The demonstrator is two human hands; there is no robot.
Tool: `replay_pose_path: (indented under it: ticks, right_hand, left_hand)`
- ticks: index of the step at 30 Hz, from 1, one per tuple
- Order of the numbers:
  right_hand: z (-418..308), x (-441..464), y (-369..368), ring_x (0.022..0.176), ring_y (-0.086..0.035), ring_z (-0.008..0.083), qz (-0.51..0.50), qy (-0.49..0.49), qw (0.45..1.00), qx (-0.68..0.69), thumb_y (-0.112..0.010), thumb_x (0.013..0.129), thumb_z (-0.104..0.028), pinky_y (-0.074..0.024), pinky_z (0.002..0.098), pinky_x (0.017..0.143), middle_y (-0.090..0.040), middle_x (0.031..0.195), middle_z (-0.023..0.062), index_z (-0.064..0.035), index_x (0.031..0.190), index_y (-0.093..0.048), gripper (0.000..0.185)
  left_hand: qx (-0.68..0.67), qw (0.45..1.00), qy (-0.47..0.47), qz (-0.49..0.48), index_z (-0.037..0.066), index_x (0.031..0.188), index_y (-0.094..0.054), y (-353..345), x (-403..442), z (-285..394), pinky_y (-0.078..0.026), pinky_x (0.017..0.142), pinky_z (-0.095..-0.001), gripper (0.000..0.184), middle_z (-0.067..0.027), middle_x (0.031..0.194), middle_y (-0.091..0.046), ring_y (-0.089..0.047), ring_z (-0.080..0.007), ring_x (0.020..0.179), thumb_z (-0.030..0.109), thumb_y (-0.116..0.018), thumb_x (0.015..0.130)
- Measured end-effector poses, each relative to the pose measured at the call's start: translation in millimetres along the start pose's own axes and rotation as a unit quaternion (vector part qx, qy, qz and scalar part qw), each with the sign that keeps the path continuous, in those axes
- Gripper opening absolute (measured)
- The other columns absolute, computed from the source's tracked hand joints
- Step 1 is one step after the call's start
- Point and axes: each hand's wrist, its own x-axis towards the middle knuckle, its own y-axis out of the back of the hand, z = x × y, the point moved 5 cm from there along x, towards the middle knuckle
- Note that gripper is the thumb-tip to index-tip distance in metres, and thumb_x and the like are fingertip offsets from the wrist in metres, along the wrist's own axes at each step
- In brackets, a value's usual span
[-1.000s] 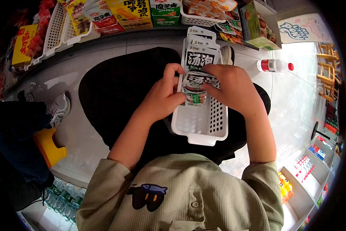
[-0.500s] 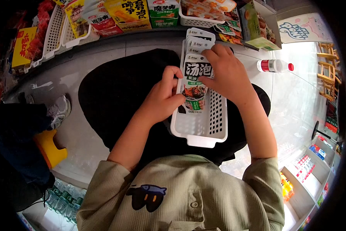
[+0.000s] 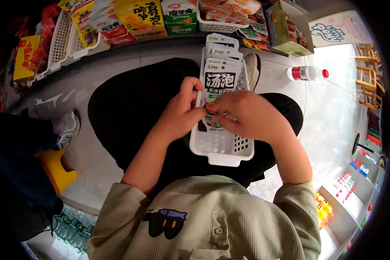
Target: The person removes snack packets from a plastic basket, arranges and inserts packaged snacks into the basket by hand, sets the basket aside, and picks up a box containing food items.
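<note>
A white plastic basket (image 3: 223,155) with perforated sides rests on my lap and holds a row of snack packets (image 3: 221,80) with black and white fronts and a food picture. My left hand (image 3: 177,110) is closed at the basket's left side, its curled index finger and thumb at the rim beside the front packet. Over the lower half of that packet hovers my right hand (image 3: 247,115), slightly blurred, thumb and fingers apart. It covers part of the packet's picture. Whether its fingertips touch the packet is hard to see.
Boxes and baskets of snacks (image 3: 179,17) line the shelf ahead. On the floor to the right lies a bottle with a red cap (image 3: 307,73). Another person's shoe (image 3: 68,128) and a yellow stool (image 3: 58,169) are at left. Wooden chairs (image 3: 367,82) stand far right.
My right hand has come down from the top of the packets to the front packet's lower half, and its grip there has loosened. My left hand stays at the basket's side.
</note>
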Motion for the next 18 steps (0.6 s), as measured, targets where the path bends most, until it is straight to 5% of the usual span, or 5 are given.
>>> replay_pose_path:
  ticks: [5,7,14,16,18]
  right_hand:
    - [15,4,-41,0.086,-0.065,0.0394,-0.173,-0.072,0.980,-0.063,-0.060,0.087,-0.019,-0.0515,0.0492,0.076,-0.067,0.089,0.0177,-0.0023,0.096,-0.063,0.019]
    - [16,8,-37,0.086,-0.065,0.0387,-0.072,-0.066,0.994,-0.043,-0.061,0.087,-0.019,-0.0517,0.0488,0.076,-0.067,0.089,0.0172,-0.0027,0.099,-0.063,0.021]
    - [17,7,-28,0.084,-0.066,0.0364,-0.094,-0.056,0.993,-0.050,-0.062,0.086,-0.020,-0.0530,0.0449,0.075,-0.067,0.086,0.0158,-0.0009,0.096,-0.063,0.022]
    - [14,9,-5,0.082,-0.067,0.0310,-0.109,-0.082,0.989,0.051,-0.064,0.085,-0.017,-0.0528,0.0400,0.073,-0.069,0.086,0.0155,0.0015,0.092,-0.066,0.020]
    - [29,7,29,0.074,-0.067,0.0234,0.080,-0.056,0.993,0.059,-0.064,0.085,-0.012,-0.0513,0.0362,0.067,-0.070,0.082,0.0134,0.0024,0.090,-0.068,0.016]
  left_hand:
    - [0.023,1.000,0.014,0.003,0.008,0.117,-0.034,2,-1,-3,-0.046,0.068,-0.0318,0.046,-0.0098,0.085,-0.062,-0.057,-0.0158,0.075,-0.001,-0.055,0.077]
    - [0.027,1.000,0.009,0.000,0.008,0.117,-0.034,2,-1,-4,-0.045,0.067,-0.0319,0.046,-0.0090,0.083,-0.061,-0.056,-0.0154,0.073,0.000,-0.055,0.076]
    - [0.031,0.999,0.020,-0.002,0.008,0.117,-0.034,1,0,2,-0.046,0.068,-0.0315,0.046,-0.0096,0.084,-0.061,-0.056,-0.0160,0.075,0.000,-0.055,0.077]
    - [0.027,0.999,0.023,0.000,0.008,0.117,-0.034,1,0,3,-0.046,0.070,-0.0315,0.046,-0.0100,0.085,-0.061,-0.058,-0.0164,0.077,0.000,-0.054,0.077]
    - [0.010,1.000,0.020,-0.002,0.007,0.116,-0.033,0,-1,2,-0.048,0.073,-0.0323,0.045,-0.0110,0.088,-0.063,-0.060,-0.0171,0.081,-0.001,-0.054,0.077]
